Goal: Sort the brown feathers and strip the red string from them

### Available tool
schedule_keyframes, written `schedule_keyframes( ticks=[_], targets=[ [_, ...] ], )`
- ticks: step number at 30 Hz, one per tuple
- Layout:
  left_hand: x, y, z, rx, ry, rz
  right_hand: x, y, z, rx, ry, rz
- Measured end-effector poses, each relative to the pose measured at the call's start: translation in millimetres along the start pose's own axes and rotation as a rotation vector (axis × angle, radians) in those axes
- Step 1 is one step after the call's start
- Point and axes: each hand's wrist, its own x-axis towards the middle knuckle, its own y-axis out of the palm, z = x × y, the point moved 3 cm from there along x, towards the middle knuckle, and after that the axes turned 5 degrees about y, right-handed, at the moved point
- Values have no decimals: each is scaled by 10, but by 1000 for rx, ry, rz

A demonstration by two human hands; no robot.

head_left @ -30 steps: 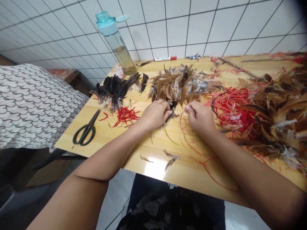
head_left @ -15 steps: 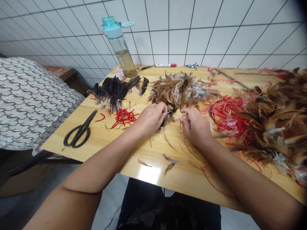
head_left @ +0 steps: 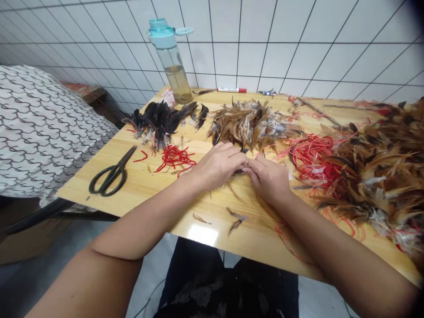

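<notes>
My left hand (head_left: 218,164) and my right hand (head_left: 269,179) meet at the middle of the wooden table (head_left: 155,181), fingertips touching. Both are closed in a pinch on a small bunch of brown feathers, which the fingers mostly hide. Just beyond the hands lies a pile of brown feathers (head_left: 251,123). A red string (head_left: 281,229) trails from under my right hand toward the table's near edge. A few loose feathers (head_left: 236,219) lie on the wood below my hands.
Green-handled scissors (head_left: 111,173) lie at the left, beside a heap of red string bits (head_left: 174,157) and a pile of black feathers (head_left: 162,119). A water bottle (head_left: 172,62) and red marker (head_left: 232,90) stand by the tiled wall. More feathers (head_left: 374,168) and red strings (head_left: 311,154) cover the right.
My hands have come together: a gap stood between them before, now the fingertips touch. The view has tilted slightly.
</notes>
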Motion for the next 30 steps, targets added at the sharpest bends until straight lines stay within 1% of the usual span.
schedule_keyframes(
  ticks=[4,6,7,10,12,13,14,16,18,20,25,30],
  targets=[
    [-10,11,37,-95,1,-53,-2,38,-4,158,84,37],
    [-12,-19,65,-121,-19,-130,9,45,-18,310,153,38],
    [-12,-49,82,-118,-44,-187,16,44,-30,400,196,35],
    [-26,-167,139,-90,-200,-376,32,34,-74,664,355,32],
    [-42,-214,167,-114,-320,-443,37,30,-101,798,450,42],
    [-46,-212,174,-152,-366,-441,38,29,-112,846,485,41],
    [-47,-190,177,-208,-406,-415,38,29,-122,879,509,36],
    [-43,-92,176,-366,-489,-313,39,37,-135,903,529,25],
    [-39,33,163,-540,-566,-216,40,54,-139,880,521,21],
    [-30,134,144,-682,-618,-178,43,79,-138,841,505,26],
    [-4,256,113,-922,-690,-188,66,135,-118,815,438,39],
    [5,276,119,-1020,-716,-258,81,146,-111,790,384,33]
  ],
)
